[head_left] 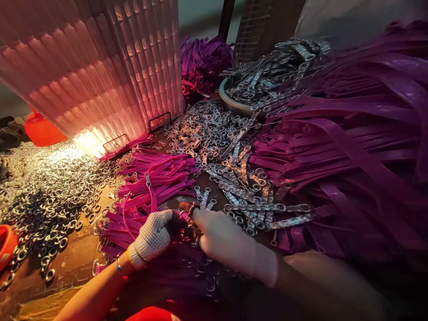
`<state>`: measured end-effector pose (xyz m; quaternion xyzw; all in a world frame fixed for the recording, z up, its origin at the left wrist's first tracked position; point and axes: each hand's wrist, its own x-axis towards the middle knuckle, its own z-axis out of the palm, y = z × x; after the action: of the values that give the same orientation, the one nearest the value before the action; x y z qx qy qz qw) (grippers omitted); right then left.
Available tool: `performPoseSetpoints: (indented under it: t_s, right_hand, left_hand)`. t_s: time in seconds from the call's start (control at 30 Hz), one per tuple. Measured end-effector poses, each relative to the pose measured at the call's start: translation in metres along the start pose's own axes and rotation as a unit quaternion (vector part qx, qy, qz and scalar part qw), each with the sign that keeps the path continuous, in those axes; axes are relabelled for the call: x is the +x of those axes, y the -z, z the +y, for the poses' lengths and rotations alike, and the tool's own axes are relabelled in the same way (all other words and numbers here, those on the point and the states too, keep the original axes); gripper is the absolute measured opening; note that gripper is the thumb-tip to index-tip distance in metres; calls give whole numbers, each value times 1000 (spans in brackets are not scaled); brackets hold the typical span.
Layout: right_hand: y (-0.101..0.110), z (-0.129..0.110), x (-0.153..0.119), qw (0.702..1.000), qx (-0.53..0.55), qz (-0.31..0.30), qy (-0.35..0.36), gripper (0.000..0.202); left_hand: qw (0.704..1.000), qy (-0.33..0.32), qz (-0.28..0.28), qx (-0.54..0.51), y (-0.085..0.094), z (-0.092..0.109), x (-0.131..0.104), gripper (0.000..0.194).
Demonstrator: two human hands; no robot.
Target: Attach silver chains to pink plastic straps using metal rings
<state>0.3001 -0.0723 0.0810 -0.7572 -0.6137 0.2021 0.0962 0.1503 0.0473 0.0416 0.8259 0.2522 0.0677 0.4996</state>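
Observation:
In a white dotted glove with dark fingertips, my left hand (152, 237) is closed, its thumb and fingers pinched together. Close beside it, my right hand (224, 236), also in a pale glove with dark fingertips, has its fingers curled inward. Whatever lies between the two is small, dark and hidden by the fingers. Bright pink straps (160, 176) are heaped just beyond and left of my hands, one with a metal link (147, 179) on its end. Short chain-like metal links (204, 196) lie right beyond my fingertips.
Loose metal rings (63, 187) spread over the left of the table. More metal links (207, 129) pile up at the centre, and others overflow a bowl (230, 101). Purple straps (354, 147) fill the right. A lit, ribbed translucent panel (90, 84) stands back left. A red-orange container (7, 246) sits far left.

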Motion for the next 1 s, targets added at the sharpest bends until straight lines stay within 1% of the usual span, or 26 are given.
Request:
performPoseSetpoints:
  t_s: [0.07,0.1,0.17,0.27,0.37,0.43,0.5,0.57,0.6,0.63,0.67,0.73,0.77,0.8,0.83,0.87,0.9,0.93,0.97,1.0]
  right_hand:
    - [4,-4,3,998,-19,-51,-30,31]
    - [4,-6,4,997,-30,-59,-42,30]
    - [2,-7,4,996,-48,-53,-44,28]
    - [-5,-6,0,995,-89,-45,4,25]
    - [-12,-3,-4,989,-133,-37,45,23]
    - [-15,-2,-5,987,-149,-23,49,22]
    - [-17,0,-6,986,-161,-5,48,21]
    - [-19,2,-6,984,-168,12,53,21]
    - [-19,4,-7,984,-169,21,57,20]
    - [-20,7,-8,984,-166,31,60,19]
    - [-21,10,-9,984,-162,40,59,18]
    - [-22,17,-13,987,-152,44,42,18]
    - [-22,21,-16,987,-151,37,30,19]
    - [-22,24,-18,987,-155,28,19,20]
    - [-21,26,-19,985,-168,21,17,21]
    - [-21,28,-20,982,-186,21,24,20]
    - [-20,29,-18,977,-208,31,41,18]
    - [-20,29,-15,970,-228,55,62,14]
    - [-22,29,-10,963,-241,90,81,10]
    - [-26,28,-3,956,-244,125,102,7]
  left_hand:
    - [999,-6,15,49,-3,-5,-5,19]
    - [997,-7,18,77,-5,-7,-7,17]
    - [990,-12,27,136,-7,-8,-11,13]
    - [978,-39,15,206,-7,-4,-12,11]
    - [969,-68,-10,236,-8,1,-10,16]
    - [964,-87,-9,252,-9,4,-8,16]
    - [951,-128,-13,283,-4,7,-5,14]
    - [924,-189,-16,333,12,10,-3,8]
    - [906,-214,-7,365,24,11,-3,10]
    - [886,-228,14,403,40,13,-4,18]
    - [865,-229,48,443,57,14,-6,26]
    - [820,-185,135,525,91,14,-13,40]
    - [802,-157,165,552,106,13,-17,43]
    - [793,-139,175,567,118,10,-21,45]
    - [794,-134,167,569,126,7,-25,43]
    - [802,-145,142,561,130,3,-28,40]
    - [813,-169,104,547,130,-1,-31,36]
    - [821,-202,62,530,127,-6,-33,32]
    - [824,-233,24,515,121,-11,-35,31]
    - [824,-256,-1,506,114,-15,-37,33]
